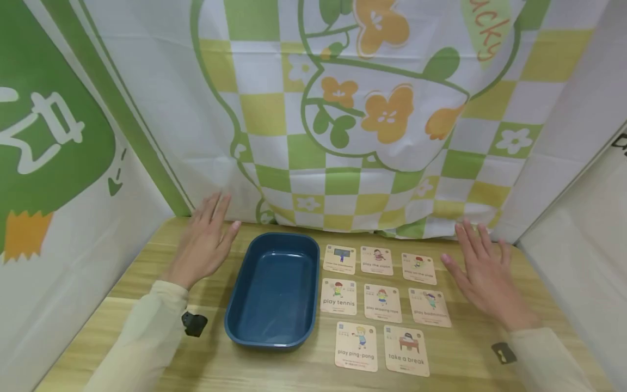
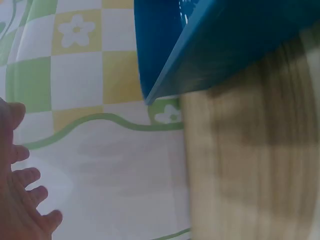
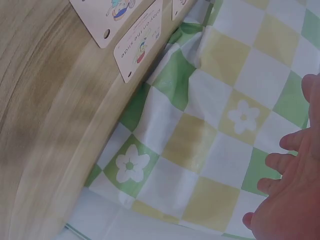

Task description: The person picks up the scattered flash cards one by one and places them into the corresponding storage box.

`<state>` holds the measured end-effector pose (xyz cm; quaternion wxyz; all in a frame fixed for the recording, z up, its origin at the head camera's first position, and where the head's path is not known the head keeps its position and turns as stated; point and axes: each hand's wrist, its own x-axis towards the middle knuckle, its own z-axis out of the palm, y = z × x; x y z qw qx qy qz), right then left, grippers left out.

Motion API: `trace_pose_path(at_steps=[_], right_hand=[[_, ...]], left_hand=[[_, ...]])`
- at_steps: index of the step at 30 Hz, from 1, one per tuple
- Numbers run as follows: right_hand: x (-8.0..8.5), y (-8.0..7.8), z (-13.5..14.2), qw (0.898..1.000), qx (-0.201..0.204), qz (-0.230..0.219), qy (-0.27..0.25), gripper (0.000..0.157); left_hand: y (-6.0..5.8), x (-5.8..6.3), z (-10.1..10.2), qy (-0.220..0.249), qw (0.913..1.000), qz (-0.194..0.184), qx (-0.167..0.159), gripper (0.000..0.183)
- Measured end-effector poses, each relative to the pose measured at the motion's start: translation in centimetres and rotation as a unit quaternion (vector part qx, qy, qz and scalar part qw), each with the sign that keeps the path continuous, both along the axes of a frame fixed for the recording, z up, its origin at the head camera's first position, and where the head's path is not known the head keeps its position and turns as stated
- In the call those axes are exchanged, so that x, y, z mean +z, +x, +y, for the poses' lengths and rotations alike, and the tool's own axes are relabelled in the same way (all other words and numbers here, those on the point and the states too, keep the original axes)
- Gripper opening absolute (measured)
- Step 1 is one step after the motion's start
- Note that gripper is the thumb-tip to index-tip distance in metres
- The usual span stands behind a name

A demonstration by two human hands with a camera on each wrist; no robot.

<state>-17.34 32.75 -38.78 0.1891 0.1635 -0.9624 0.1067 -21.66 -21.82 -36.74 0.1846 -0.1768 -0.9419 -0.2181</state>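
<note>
My left hand (image 1: 203,242) is to the left of a deep blue plastic tray (image 1: 237,283), fingers extended and holding nothing. On the far side, my right hand (image 1: 482,272) spreads its fingers beside several picture cards, also with nothing in it. The cards lie face up in rows right of the tray: among them a "play tennis" card (image 1: 339,296), a "play badminton" card (image 1: 429,307), a "play ping-pong" card (image 1: 356,347) and a "take a break" card (image 1: 406,351). Nearest the right fingers is the "play on the slide" card (image 1: 419,268). In the wrist views both hands appear apart from tray and cards.
A wooden table (image 1: 284,373) carries everything. Behind it hangs a green, yellow and white checked cloth (image 1: 343,188), reaching the table's back edge. White fabric walls stand at both sides, the left one (image 1: 132,218) with green print.
</note>
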Motion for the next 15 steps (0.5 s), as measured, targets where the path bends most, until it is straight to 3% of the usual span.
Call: trace_pose_path(at_steps=[4,8,15], right_hand=[[0.0,0.2,-0.1,1.000,0.000,0.003,-0.006,0.071],[0.1,0.3,-0.2,1.000,0.001,0.004,-0.006,0.071],[0.3,0.5,-0.3,1.000,0.008,0.005,-0.006,0.072]], left_hand=[[0.0,-1.0,-0.4,0.085,0.9931,-0.079,-0.017,0.069],[0.0,-2.7,-0.8,0.165,0.9728,-0.159,-0.033,0.068],[0.0,-6.4,-0.4,0.267,0.9368,-0.219,-0.057,0.064]])
